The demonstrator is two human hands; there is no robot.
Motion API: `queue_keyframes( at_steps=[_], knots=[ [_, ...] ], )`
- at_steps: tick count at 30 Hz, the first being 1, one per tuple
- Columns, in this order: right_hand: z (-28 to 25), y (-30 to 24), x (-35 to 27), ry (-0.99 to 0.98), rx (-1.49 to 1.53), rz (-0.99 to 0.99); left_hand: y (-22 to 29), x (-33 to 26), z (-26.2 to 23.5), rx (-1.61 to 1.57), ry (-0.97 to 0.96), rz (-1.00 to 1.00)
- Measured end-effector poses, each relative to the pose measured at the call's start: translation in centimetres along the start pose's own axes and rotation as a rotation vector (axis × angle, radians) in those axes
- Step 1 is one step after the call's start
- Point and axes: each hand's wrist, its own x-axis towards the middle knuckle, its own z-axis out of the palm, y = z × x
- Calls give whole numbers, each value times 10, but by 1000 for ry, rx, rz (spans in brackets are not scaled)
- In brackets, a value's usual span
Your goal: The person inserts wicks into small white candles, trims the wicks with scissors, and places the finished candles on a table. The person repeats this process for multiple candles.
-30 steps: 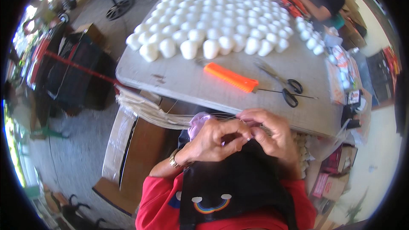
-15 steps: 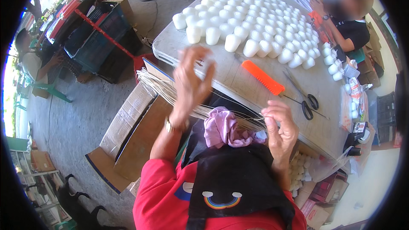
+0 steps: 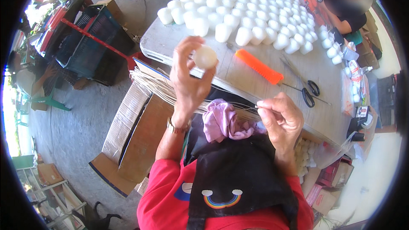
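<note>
My left hand (image 3: 190, 79) is raised over the table's near edge, its fingers curled round a whitish wax candle (image 3: 205, 57) whose round end shows. My right hand (image 3: 282, 119) is closed at the fingertips in a pinch on the end of a thin pale wick. Between the two hands, a bundle of long pale wicks (image 3: 164, 86) stretches over a cardboard box and across my lap. A crumpled lilac cloth (image 3: 222, 121) lies there as well. Several rows of white candles (image 3: 245, 35) stand upright on the table beyond my hands.
On the table (image 3: 238, 74) lie an orange-handled tool (image 3: 260, 66) with a thin metal shaft and black-handled scissors (image 3: 308, 97). An open cardboard box (image 3: 147, 132) stands at my left. A person (image 3: 336, 17) works across the table. Dark crates (image 3: 91, 44) stand on the floor.
A candle now shows in my left hand, which looked empty before. My right hand has moved slightly right, still pinching a wick. My view has shifted slightly.
</note>
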Motion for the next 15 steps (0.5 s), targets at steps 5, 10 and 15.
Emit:
queue_keyframes(
  at_steps=[5,10,15],
  knots=[
    [-1,-6,7,14,-247,-181,28,-35,7,-313,-268,-51],
    [2,-3,8,31,-434,-379,29,-43,12,-258,-357,1],
    [4,-3,4,21,-544,-423,34,-46,11,-193,-378,16]
  ],
)
